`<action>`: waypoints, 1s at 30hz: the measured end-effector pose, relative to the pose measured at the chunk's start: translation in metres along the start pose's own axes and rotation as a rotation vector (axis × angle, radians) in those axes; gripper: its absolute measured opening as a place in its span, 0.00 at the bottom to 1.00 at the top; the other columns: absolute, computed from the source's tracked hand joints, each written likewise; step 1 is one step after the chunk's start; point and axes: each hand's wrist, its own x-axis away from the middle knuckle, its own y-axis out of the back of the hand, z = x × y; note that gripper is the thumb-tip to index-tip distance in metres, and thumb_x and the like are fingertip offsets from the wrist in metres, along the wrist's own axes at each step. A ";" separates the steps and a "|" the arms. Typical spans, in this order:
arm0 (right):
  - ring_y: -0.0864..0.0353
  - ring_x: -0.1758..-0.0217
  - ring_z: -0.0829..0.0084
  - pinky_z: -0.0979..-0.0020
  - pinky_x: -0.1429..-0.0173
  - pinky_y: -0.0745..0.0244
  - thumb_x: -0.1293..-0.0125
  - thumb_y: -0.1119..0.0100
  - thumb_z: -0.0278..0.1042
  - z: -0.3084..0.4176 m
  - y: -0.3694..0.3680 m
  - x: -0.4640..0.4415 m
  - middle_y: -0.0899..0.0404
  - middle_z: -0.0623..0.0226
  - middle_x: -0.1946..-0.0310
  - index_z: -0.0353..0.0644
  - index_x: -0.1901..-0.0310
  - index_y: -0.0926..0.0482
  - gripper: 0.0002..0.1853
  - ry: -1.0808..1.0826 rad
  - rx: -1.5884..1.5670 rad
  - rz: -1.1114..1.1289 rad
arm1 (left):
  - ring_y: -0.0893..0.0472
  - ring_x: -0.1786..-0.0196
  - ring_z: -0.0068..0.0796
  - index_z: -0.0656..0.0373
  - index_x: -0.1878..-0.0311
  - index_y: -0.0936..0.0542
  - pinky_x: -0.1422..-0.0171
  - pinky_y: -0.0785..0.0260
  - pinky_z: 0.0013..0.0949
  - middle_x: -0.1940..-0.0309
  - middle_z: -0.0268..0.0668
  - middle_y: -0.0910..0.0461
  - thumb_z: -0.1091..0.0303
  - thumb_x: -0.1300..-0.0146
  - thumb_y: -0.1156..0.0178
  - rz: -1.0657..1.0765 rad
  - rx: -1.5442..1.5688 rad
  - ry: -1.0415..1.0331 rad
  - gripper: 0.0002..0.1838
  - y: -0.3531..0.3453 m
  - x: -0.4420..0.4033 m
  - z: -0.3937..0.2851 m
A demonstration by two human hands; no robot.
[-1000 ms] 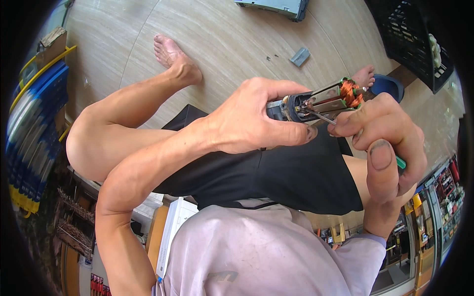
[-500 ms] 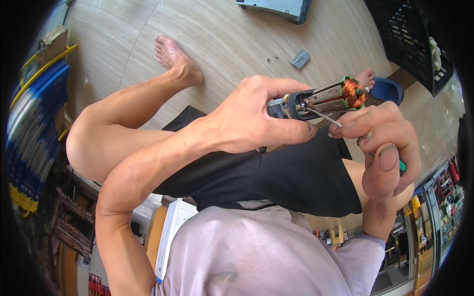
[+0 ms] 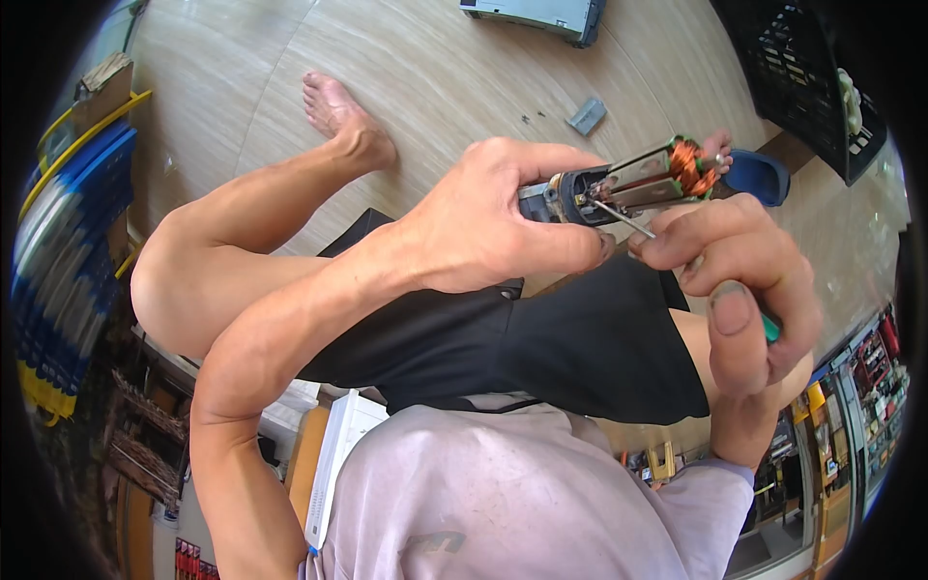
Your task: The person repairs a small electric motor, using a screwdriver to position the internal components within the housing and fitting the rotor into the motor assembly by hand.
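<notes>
My left hand (image 3: pixel 493 217) is wrapped round the dark housing end of an opened electric motor (image 3: pixel 648 190), held above my lap. Copper windings (image 3: pixel 690 169) show at its far end, with metal plates and an open cavity in between. In my right hand (image 3: pixel 749 280) is a thin screwdriver (image 3: pixel 623 220); a bit of its green handle (image 3: pixel 770 330) shows behind the thumb. The screwdriver's tip reaches into the cavity beside the housing; whether it touches a part there, I cannot tell. My fingers hide most of the handle.
On the tiled floor lie a small grey block (image 3: pixel 587 116), tiny dark bits (image 3: pixel 527 119) and a grey metal box (image 3: pixel 541 14). A black crate (image 3: pixel 797 87) and blue bowl (image 3: pixel 757 178) stand at right. Blue packs (image 3: pixel 72 261) are racked at left; stocked shelves (image 3: pixel 860 396) are lower right.
Both hands have shifted slightly left with the motor and the screwdriver. My right hand has tilted a little, and the screwdriver's tip stays in the cavity.
</notes>
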 end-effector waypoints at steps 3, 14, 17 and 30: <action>0.16 0.53 0.58 0.57 0.45 0.18 0.22 0.49 0.39 -0.001 0.001 0.000 0.18 0.51 0.59 0.37 0.61 0.23 0.14 0.013 -0.002 -0.007 | 0.20 0.63 0.21 0.65 0.46 0.14 0.54 0.26 0.30 0.67 0.38 0.14 0.61 0.46 0.29 -0.006 0.011 -0.026 0.26 0.001 -0.001 0.000; 0.16 0.53 0.58 0.57 0.44 0.18 0.20 0.51 0.40 0.009 0.004 0.003 0.17 0.50 0.58 0.35 0.60 0.24 0.16 0.005 0.044 -0.047 | 0.20 0.61 0.24 0.66 0.44 0.15 0.52 0.26 0.32 0.65 0.39 0.14 0.57 0.47 0.29 -0.035 -0.072 0.006 0.29 0.002 -0.002 -0.004; 0.15 0.54 0.59 0.57 0.44 0.18 0.20 0.51 0.40 0.009 0.008 0.001 0.17 0.50 0.59 0.35 0.60 0.23 0.16 -0.005 0.067 -0.019 | 0.19 0.60 0.26 0.66 0.44 0.15 0.51 0.25 0.33 0.63 0.41 0.13 0.57 0.47 0.28 -0.048 -0.075 -0.032 0.30 0.000 -0.003 0.001; 0.15 0.55 0.61 0.58 0.45 0.19 0.24 0.53 0.32 0.001 0.006 -0.006 0.15 0.48 0.59 0.32 0.59 0.23 0.12 0.122 0.139 0.026 | 0.20 0.55 0.18 0.65 0.37 0.19 0.48 0.26 0.27 0.56 0.32 0.15 0.64 0.40 0.27 -0.040 -0.150 -0.050 0.29 0.009 0.002 -0.006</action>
